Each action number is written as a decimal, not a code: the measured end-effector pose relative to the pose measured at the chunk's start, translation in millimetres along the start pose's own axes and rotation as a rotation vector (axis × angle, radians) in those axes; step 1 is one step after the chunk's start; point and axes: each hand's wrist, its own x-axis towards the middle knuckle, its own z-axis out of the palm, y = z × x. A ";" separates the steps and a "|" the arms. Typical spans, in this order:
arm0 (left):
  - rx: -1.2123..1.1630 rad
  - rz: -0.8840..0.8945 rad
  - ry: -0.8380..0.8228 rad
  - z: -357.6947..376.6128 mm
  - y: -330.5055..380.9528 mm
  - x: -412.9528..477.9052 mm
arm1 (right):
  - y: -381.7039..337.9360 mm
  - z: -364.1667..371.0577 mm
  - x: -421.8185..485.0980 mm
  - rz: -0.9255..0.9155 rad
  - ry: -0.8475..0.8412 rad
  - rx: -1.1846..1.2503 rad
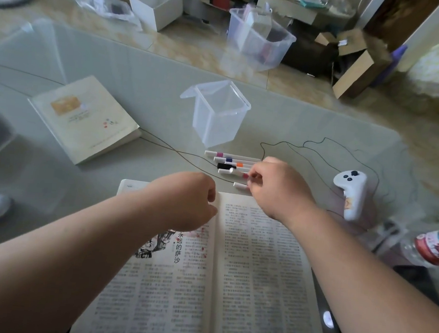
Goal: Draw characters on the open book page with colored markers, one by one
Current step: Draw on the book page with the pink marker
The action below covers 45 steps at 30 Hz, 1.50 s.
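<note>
Several white markers with coloured bands [229,160] lie in a row just beyond our open printed book [257,264]. Our right hand [278,188] pinches the red-banded marker [239,173]. Our left hand [188,198] curls over the left page; we cannot tell whether it holds anything.

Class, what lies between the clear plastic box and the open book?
Head view: a row of markers lies between the clear plastic box and the open book, with a thin cable; the right hand pinches one.
</note>
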 end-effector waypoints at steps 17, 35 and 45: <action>-0.365 0.377 0.012 -4.2 40.9 -40.2 | -22.4 -70.0 -112.4 0.479 -0.035 1.447; -0.397 0.233 -0.065 -7.3 38.7 -32.1 | -14.6 -58.1 -94.5 0.321 0.001 1.511; -0.975 0.370 -0.435 -15.0 30.9 -31.4 | -22.7 -59.8 -94.7 0.201 0.019 1.605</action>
